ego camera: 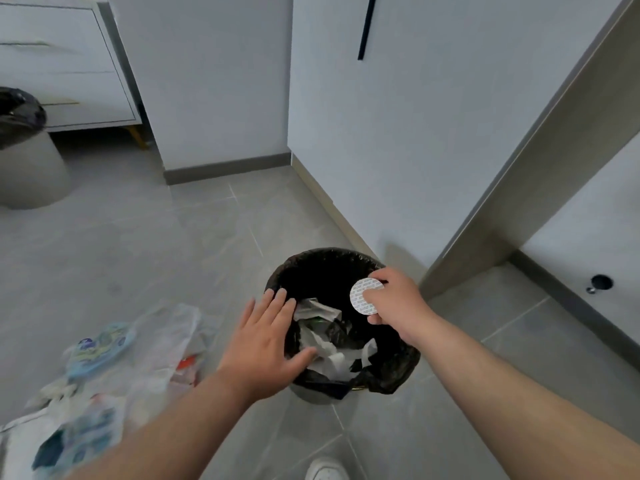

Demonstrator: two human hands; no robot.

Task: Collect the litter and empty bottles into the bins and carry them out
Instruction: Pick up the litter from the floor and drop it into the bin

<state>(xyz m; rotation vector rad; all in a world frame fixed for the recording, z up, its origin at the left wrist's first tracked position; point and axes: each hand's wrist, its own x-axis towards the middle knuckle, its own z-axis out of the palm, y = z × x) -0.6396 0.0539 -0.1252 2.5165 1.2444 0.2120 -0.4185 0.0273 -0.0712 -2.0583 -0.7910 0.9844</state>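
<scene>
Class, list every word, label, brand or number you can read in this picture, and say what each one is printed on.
Disc pinched in the right hand: rows of tiny grey print, too small to read.
Blue packets, lower left: printed designs, too blurred to read.
No text in this picture can be read.

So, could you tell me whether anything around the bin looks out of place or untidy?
A heap of litter, a clear plastic bag and wrappers, lies on the floor left of the bin, not in it. The black liner hangs bunched over the near rim. The right hand pinches a white disc above.
</scene>
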